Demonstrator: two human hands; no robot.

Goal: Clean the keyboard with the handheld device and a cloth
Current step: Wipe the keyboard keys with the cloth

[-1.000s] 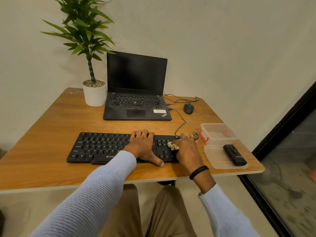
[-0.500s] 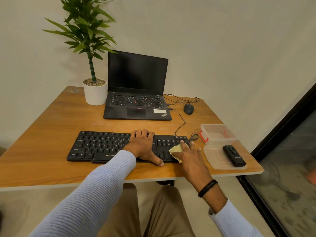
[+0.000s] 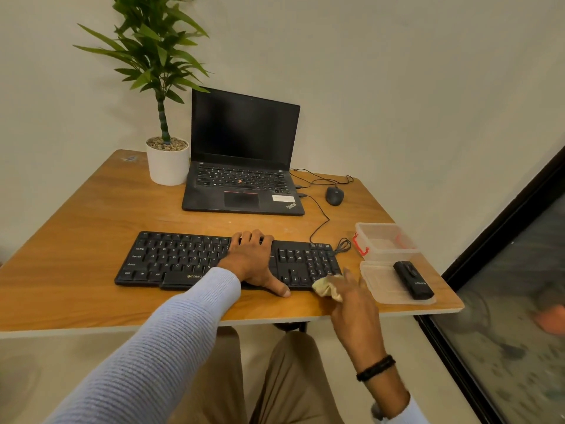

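Light blue ribbed knit sleeves (image 3: pixel 159 347) (both arms), black braided band (image 3: pixel 375 367) on R wrist, khaki trousers (image 3: pixel 293 387).

Keyboard front edge: "ZEBRO…" is read in pale letters on the keyboard (image 3: pixel 183 258); the rest is hidden by a sleeve (image 3: pixel 183 316).
Keyboard keys: Q W E R T Y, "Ctrl" and "Alt" can be made out.
Laptop palm rest: "ThinkPad" is printed at the right corner of the laptop (image 3: pixel 241 197).
White sticker (image 3: pixel 283 198): its print cannot be read.
Handheld device (image 3: pixel 412 280): a pale mark is seen, too small to read.
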